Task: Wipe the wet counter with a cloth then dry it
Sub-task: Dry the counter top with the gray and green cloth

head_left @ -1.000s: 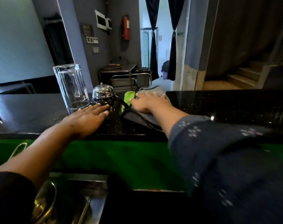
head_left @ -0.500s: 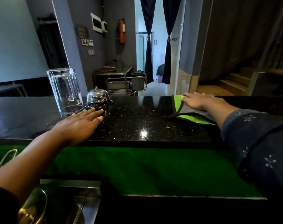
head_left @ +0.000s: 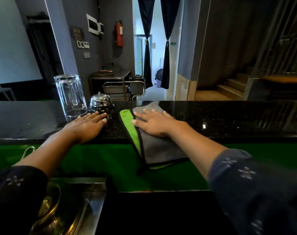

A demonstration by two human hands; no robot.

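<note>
A grey cloth (head_left: 158, 148) with a green inner side and black edging lies on the black speckled counter (head_left: 229, 119). Its near part hangs over the counter's front edge. My right hand (head_left: 154, 124) presses flat on the cloth with straight, spread fingers. My left hand (head_left: 86, 126) rests flat on the counter just in front of the bell, fingers straight and holding nothing.
An upturned clear glass jug (head_left: 70, 95) and a chrome desk bell (head_left: 101, 102) stand on the counter to the left of the cloth. A green panel (head_left: 97, 163) runs below the counter's edge, above a steel sink (head_left: 59, 209) at lower left.
My right hand has slid the cloth leftward from the right part of the counter to near the bell, and the cloth now hangs over the front edge. My left hand has stayed in place.
</note>
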